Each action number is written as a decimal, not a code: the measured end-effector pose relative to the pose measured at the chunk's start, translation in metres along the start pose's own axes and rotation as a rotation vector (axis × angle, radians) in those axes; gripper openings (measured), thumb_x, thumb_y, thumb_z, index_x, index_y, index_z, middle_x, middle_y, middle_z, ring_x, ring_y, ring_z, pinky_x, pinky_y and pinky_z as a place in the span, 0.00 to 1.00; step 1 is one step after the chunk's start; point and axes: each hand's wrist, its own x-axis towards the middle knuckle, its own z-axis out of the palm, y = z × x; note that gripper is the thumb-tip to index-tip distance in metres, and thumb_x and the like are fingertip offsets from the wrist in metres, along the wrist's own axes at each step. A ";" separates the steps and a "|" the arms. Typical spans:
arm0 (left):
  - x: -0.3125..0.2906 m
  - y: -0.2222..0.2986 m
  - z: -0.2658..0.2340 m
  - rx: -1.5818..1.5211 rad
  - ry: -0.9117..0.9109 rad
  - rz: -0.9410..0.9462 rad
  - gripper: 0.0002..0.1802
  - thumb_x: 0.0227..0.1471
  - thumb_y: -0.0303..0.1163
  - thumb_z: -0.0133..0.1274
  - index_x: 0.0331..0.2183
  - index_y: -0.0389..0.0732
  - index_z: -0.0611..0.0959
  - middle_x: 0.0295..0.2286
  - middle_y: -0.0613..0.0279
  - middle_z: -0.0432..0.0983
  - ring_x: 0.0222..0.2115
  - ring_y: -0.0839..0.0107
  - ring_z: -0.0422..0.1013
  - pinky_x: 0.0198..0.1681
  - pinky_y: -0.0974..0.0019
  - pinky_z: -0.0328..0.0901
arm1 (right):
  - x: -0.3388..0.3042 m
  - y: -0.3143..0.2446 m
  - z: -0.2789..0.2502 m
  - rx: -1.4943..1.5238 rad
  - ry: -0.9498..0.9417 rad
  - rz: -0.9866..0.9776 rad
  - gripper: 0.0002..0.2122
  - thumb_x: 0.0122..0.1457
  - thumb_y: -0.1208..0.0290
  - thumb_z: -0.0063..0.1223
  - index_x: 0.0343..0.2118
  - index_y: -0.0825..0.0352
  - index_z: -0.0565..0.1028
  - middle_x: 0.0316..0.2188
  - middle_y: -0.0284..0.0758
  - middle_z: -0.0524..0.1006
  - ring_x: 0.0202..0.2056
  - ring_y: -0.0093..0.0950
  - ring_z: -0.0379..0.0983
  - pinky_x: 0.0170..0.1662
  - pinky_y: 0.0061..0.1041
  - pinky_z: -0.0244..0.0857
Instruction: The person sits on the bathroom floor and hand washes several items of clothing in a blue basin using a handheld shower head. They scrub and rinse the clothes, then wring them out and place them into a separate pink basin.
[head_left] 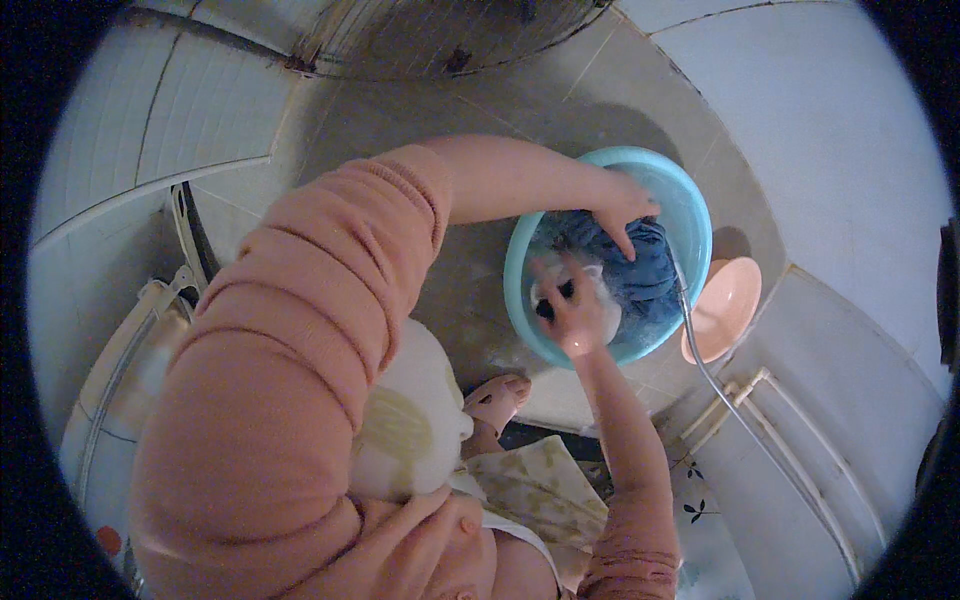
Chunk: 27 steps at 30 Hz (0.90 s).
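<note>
A light blue basin [697,205] stands on the floor with water and a bunched dark blue cloth [640,270] in it. From the left, my left hand [622,212] reaches over the far side of the basin and grips the cloth, its thumb apart from the other fingers. My right hand [578,312] is at the near left inside the basin, fingers spread, over something white [607,315] that may be foam or wet fabric. Dark patches show between those fingers. A metal shower hose [725,398] runs over the basin's right rim; its end is hidden among the cloth.
Right of the basin, a pink bowl [735,300] leans tilted beside the wall. White pipes [800,440] run along the lower right. My foot in a pink slipper [497,397] is just below the basin. A stained round object [460,60] stands at the far edge of the tiled floor.
</note>
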 end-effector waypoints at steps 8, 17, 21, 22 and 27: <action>-0.003 0.001 0.003 -0.009 0.079 0.053 0.45 0.32 0.62 0.56 0.45 0.38 0.67 0.40 0.46 0.67 0.42 0.51 0.64 0.45 0.53 0.60 | 0.036 0.033 0.057 -0.337 -0.702 0.297 0.24 0.48 0.64 0.49 0.52 0.51 0.64 0.54 0.38 0.60 0.55 0.39 0.56 0.54 0.39 0.53; 0.007 0.004 0.006 0.088 0.081 0.130 0.45 0.32 0.63 0.55 0.44 0.37 0.68 0.41 0.47 0.66 0.42 0.50 0.64 0.45 0.53 0.60 | -0.002 0.050 0.044 0.056 0.166 0.348 0.15 0.52 0.68 0.48 0.44 0.64 0.69 0.40 0.40 0.71 0.39 0.32 0.70 0.41 0.30 0.65; -0.001 0.001 0.007 0.070 0.050 0.060 0.44 0.31 0.63 0.56 0.43 0.37 0.69 0.39 0.47 0.68 0.40 0.49 0.66 0.43 0.53 0.62 | -0.038 -0.005 -0.104 0.910 0.463 0.607 0.05 0.52 0.73 0.51 0.29 0.69 0.72 0.22 0.30 0.70 0.26 0.18 0.67 0.29 0.19 0.62; -0.005 0.000 0.005 0.092 0.046 0.038 0.44 0.31 0.63 0.55 0.43 0.37 0.70 0.39 0.46 0.68 0.40 0.49 0.66 0.42 0.53 0.62 | -0.053 -0.014 -0.148 0.633 0.355 0.616 0.09 0.54 0.69 0.51 0.34 0.69 0.70 0.23 0.29 0.70 0.26 0.18 0.66 0.30 0.19 0.63; -0.008 -0.004 0.004 0.110 0.043 0.053 0.45 0.33 0.63 0.54 0.43 0.35 0.69 0.40 0.45 0.68 0.41 0.49 0.66 0.43 0.53 0.62 | -0.148 -0.087 -0.283 0.463 0.669 0.480 0.22 0.52 0.51 0.45 0.36 0.70 0.71 0.29 0.37 0.72 0.34 0.32 0.68 0.40 0.30 0.64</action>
